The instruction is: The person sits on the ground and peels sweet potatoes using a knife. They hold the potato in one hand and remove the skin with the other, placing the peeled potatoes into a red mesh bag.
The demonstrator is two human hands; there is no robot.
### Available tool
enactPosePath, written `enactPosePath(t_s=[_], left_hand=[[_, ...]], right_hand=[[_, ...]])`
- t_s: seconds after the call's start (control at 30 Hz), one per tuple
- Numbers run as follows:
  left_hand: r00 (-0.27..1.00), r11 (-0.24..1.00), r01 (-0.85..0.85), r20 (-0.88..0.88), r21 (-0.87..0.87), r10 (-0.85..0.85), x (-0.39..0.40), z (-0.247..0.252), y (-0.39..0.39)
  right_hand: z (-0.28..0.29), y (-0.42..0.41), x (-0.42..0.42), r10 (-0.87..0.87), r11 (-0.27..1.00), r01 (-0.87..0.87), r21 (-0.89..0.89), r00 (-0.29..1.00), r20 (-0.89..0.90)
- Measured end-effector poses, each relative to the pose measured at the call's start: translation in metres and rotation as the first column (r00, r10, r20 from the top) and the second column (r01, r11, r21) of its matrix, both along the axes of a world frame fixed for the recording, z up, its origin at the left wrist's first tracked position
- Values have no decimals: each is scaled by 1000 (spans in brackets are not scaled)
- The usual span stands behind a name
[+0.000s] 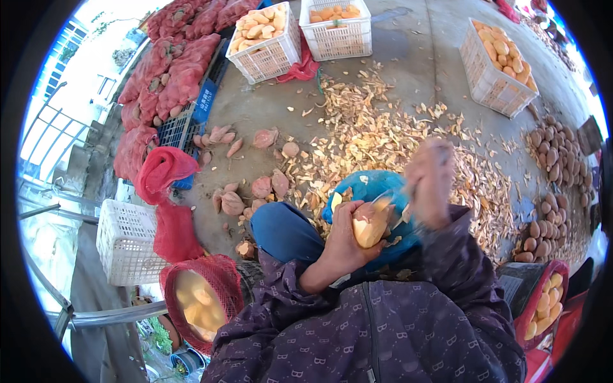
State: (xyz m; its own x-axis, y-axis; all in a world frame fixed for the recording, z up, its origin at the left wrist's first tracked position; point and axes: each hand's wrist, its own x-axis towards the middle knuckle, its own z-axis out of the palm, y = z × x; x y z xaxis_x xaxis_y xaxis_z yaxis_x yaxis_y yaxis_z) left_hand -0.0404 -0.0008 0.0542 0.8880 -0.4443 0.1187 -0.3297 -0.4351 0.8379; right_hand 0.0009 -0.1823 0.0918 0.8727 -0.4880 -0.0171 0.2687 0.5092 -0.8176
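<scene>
My left hand (342, 245) grips a sweet potato (368, 231), its near side peeled to orange flesh and some reddish skin left on the upper part. Raised just to the right of it, my right hand (429, 184) is blurred by motion with its fingers curled. Whether it holds a tool cannot be made out. Blurred peel or a blade shows between the two hands. Below them, a blue cloth or bag (366, 181) covers my lap, with bits of peel on it.
A wide heap of peelings (364, 127) spreads ahead. Unpeeled sweet potatoes (232, 203) lie left, more (558, 153) right. White crates (268, 62) of peeled ones stand beyond. Red-netted buckets (239, 275) flank me. Red mesh sacks (165, 79) sit on a blue pallet (203, 107).
</scene>
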Motion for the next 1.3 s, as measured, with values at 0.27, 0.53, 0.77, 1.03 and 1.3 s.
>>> enactPosePath(t_s=[0.27,0.53,0.77,1.03,1.3], left_hand=[[998,997,59,32,52,-61,6,4,4],[985,995,85,149,54,-92,8,-5,5],[998,996,59,-13,-63,-60,4,-8,5],[999,999,36,-5,-18,-36,0,-16,-4],[997,998,31,-65,-54,-34,3,-9,-5]], right_hand=[[-26,-40,14,-286,949,300,98,948,-137],[-74,-45,18,-161,985,170,23,961,-226],[-1,-4,-8,-66,972,71,223,997,-27],[-7,20,-1,36,999,-38,-18,993,-115],[-39,-26,19,-203,976,188,-108,968,-147]])
